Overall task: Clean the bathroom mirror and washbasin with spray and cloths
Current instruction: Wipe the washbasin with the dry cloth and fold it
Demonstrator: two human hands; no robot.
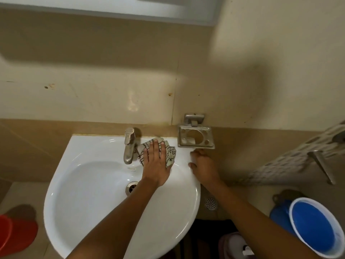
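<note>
My left hand (pixel 155 161) lies flat, fingers straight and close together, pressing a pale folded cloth with a black web-like pattern (pixel 169 153) down onto the back ledge of the white ceramic washbasin (pixel 78 202); the cloth sits just to the right of the brushed-metal lever tap (pixel 129 145), its left edge near the tap's base, and its patterned folds show beyond my fingertips and past the right side of my hand; my forearm crosses the bowl from the near rim, passing beside the round metal drain (pixel 132 186). My right hand (pixel 202 166) rests on the basin's right edge, fingers loosely bent over the rim and holding nothing; it lies just below the wall-mounted metal holder with round cut-outs (pixel 195 138), which hangs at the basin's back right corner. The lower frame of the mirror (pixel 112 10) runs along the top of the view above the beige tiled wall (pixel 93 71). On the floor to the right stands a blue plastic bucket with a white rim (pixel 315 227); on the floor to the left a red plastic container (pixel 16 232) shows partly at the edge of the view; a perforated white shelf (pixel 298 157) juts in from the right, blurred.
</note>
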